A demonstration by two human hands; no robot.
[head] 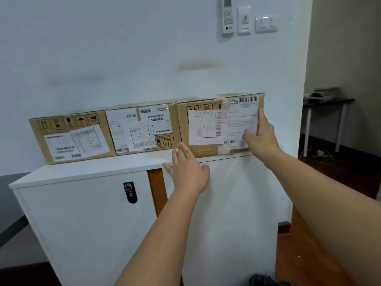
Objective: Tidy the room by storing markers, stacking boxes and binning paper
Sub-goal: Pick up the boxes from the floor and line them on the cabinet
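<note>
Reaching toward three boxes standing in row along far edge of white counter (92,172), long axes running left-right. Right box (208,149) being targeted; middle box (142,129) and left box (70,139) untouched. Right hand (260,137), grip wide, pressing its right end; left hand (188,170), grip wide, nearing its lower left corner.

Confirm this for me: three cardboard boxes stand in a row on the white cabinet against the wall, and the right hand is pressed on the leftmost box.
Not quite. The right hand is on the rightmost box, not the leftmost box. The rest holds: three boxes stand in a row on the white cabinet against the wall. The head view shows it.
</note>
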